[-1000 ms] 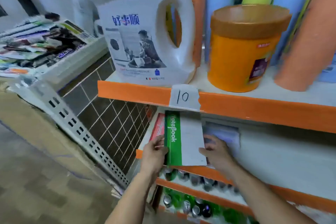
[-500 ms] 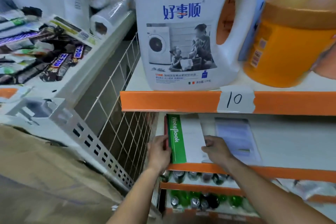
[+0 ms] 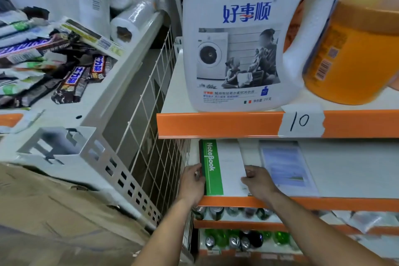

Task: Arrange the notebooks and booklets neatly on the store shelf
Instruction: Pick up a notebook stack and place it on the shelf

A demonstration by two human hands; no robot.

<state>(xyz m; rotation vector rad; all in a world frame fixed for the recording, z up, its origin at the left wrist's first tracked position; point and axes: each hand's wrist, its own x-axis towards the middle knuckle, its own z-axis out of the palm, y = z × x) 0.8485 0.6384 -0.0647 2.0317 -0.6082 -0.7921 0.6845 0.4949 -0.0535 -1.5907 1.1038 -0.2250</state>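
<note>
Middle shelf point(image 3: 345, 168), white board with orange lip, centre right of frame: green-spined notebook point(image 3: 224, 170) lies flat at its left end, pale booklet point(image 3: 287, 166) just beside. Left hand point(image 3: 193, 181) grips the spine edge, right hand point(image 3: 258, 181) the opposite edge. Notebook's far end hidden under upper shelf point(image 3: 216, 124); orange tub point(image 3: 356, 49) cut off upper right; booklet print illegible

Two bare forearms stretch in from 6 and 5 o'clock. The left hand point(image 3: 192, 183) points toward 1 o'clock, its fingers curled against the spine edge of the notebook point(image 3: 230, 170). The right hand point(image 3: 259, 183) points toward 10 o'clock, fingertips curled on the opposite edge.
</note>
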